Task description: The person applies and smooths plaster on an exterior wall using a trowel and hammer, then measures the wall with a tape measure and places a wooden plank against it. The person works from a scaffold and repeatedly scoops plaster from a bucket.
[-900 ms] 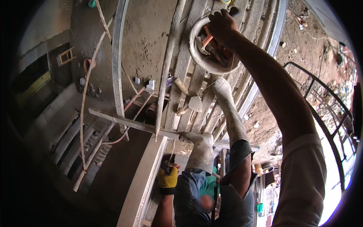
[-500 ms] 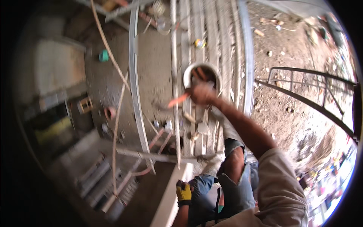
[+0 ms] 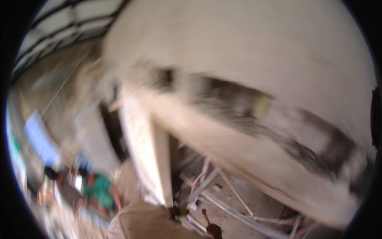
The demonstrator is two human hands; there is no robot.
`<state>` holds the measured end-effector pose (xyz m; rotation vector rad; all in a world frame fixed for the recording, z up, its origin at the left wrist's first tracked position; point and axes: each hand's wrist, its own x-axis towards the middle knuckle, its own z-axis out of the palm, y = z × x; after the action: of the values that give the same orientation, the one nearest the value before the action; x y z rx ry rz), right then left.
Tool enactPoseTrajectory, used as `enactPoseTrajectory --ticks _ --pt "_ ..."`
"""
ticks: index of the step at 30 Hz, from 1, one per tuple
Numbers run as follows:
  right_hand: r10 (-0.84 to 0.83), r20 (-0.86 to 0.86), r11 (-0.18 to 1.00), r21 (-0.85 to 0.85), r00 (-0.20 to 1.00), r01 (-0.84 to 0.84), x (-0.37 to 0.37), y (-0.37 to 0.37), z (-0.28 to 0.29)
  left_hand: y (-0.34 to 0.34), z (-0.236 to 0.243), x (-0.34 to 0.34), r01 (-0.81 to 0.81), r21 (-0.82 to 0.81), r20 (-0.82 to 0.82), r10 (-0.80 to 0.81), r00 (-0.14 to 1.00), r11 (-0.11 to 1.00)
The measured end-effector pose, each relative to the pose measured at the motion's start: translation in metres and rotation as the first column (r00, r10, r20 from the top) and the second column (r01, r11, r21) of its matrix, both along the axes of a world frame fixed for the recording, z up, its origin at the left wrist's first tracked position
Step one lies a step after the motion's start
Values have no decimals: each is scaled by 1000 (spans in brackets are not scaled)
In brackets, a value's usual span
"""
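Note:
At the lower edge, my right hand is closed round a slim orange-red tool. The tool points upward and has a darker blunt end; blur hides its exact kind. Left of it, my left hand shows as a small yellow and black gloved patch, close to the end of a beige sleeve. Its fingers cannot be made out. Above both hands runs a pale concrete beam, with a rough broken gap between it and the wall.
Below the beam are metal scaffold bars and a ground surface with debris. A pale post stands left of centre. At lower left are a person in green and another person, with a blue panel behind.
The view has swung from the planks and bucket below up to the wall and beam. My right hand, earlier over the bucket holding something orange, now appears at the lower edge.

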<state>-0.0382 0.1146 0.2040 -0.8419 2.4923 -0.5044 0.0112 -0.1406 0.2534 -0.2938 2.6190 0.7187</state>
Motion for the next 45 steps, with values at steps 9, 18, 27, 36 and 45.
enactPoseTrajectory --ticks 9,18,27,36,45 --pt "431 222 899 -21 875 -437 55 -120 156 -144 10 323 -932 63 -362 878 313 358" --pt "486 361 874 -200 796 -443 67 -286 266 -149 71 522 -858 -366 -542 832 -118 -361" --pt "369 515 929 -220 774 -297 52 -330 286 -158 81 520 -888 -106 -315 862 -397 -448" --pt "164 458 957 141 874 -253 77 -277 225 -133 65 532 -859 -189 -440 823 -359 -476" --pt "646 278 600 -760 711 -249 134 -493 456 -175 86 518 -857 -183 -349 846 -402 -482"
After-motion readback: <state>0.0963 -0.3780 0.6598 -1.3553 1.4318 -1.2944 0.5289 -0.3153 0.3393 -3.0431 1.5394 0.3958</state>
